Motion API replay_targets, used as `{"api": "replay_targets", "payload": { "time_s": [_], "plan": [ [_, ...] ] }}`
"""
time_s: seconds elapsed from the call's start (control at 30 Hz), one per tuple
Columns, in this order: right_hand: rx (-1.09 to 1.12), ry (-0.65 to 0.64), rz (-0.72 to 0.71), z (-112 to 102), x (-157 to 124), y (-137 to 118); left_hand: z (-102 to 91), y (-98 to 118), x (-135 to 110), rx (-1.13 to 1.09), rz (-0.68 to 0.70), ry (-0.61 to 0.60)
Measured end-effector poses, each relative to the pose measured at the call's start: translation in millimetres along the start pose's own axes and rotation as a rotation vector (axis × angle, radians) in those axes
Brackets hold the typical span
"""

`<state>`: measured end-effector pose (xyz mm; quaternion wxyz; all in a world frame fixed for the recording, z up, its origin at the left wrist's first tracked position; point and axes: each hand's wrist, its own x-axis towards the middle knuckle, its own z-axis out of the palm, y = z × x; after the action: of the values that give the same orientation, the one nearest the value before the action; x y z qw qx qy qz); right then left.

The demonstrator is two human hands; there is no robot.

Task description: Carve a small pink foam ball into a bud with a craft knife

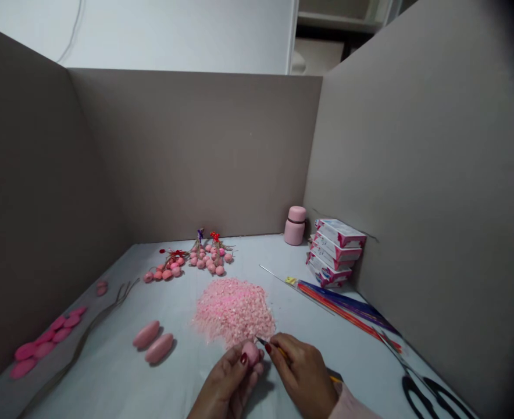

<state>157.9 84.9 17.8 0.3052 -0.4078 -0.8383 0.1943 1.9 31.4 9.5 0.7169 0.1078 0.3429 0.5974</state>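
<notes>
My left hand [231, 381] is closed round a small pink ball [251, 352] at the near edge of the table. My right hand [303, 372] pinches a thin yellow-handled tool [278, 350] whose dark tip touches the ball. Just beyond both hands lies a heap of tiny pink flakes [234, 311].
Two pink oval pieces [153, 342] lie to the left. Flat pink discs [47, 343] and thin stems [95, 320] sit far left. Finished pink bead clusters [196, 261] are at the back. A pink jar [295, 226], stacked boxes [335, 251], coloured sticks [348, 308] and scissors [431, 396] are on the right.
</notes>
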Motion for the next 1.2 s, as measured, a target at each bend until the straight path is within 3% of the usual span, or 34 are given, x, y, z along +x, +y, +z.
{"api": "replay_targets", "payload": {
  "time_s": [0.13, 0.33, 0.57, 0.7, 0.93, 1.2],
  "plan": [
    [0.028, -0.023, -0.039, -1, -2, -3, 0.2, -1, 2, 0.030, 0.055, 0.011],
    [0.037, -0.059, -0.134, -2, -5, -7, -0.6, -2, 2, 0.067, 0.139, -0.066],
    [-0.076, -0.089, -0.164, 0, -5, -1, -5.3, -8, 8, 0.166, 0.187, -0.122],
    [-0.072, -0.052, -0.112, 1, -1, 5, -8.0, -12, 10, 0.251, 0.205, -0.135],
    [0.003, -0.024, -0.148, 4, -3, 5, -11.0, -7, 12, 0.206, 0.299, -0.026],
    [-0.046, -0.063, -0.158, 7, -5, 2, -14.9, -11, 15, 0.283, 0.300, -0.082]
  ]
}}
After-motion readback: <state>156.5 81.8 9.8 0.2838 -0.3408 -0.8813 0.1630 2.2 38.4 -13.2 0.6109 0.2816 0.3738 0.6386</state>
